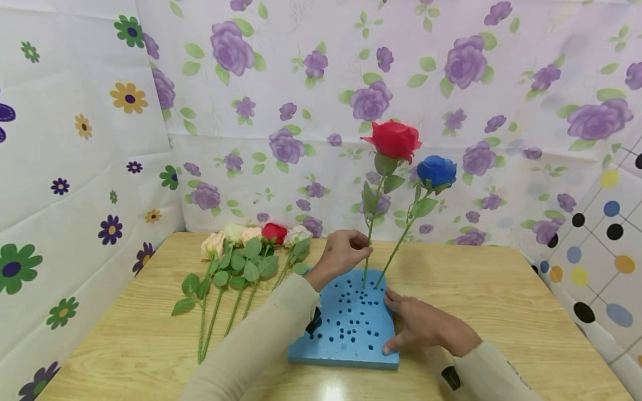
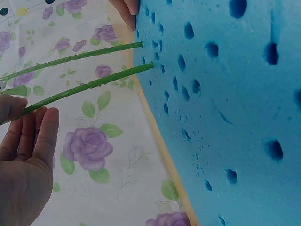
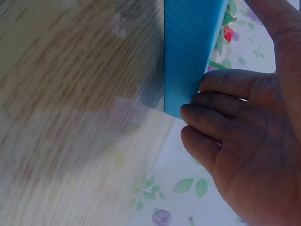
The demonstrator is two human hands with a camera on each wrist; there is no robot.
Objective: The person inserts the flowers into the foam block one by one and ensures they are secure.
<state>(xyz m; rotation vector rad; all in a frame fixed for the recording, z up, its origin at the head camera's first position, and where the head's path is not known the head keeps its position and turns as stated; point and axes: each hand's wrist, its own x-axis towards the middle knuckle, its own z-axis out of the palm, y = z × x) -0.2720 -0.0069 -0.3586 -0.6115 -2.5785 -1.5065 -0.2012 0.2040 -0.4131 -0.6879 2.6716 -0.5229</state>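
Note:
A red artificial rose (image 1: 393, 140) stands upright, its stem end in a pitted blue foam block (image 1: 346, 355). With thumb and fingertips my left hand (image 1: 341, 255) pinches that green stem (image 2: 89, 85) partway up, above the block's far part. Beside it a blue rose (image 1: 437, 171) leans right, its stem also in the block near the far right corner. Along the block's right side lies my right hand (image 1: 433, 324), fingers fairly straight against the side face (image 3: 186, 52) and thumb at the near right edge. Holes dot the block's top.
Several loose roses lie to the left on the wooden table (image 1: 466, 301), among them a dark red one (image 1: 274, 233) and a pale one (image 1: 213, 245). Behind the table hangs a flowered cloth (image 1: 321, 161), and patterned cloths flank both sides.

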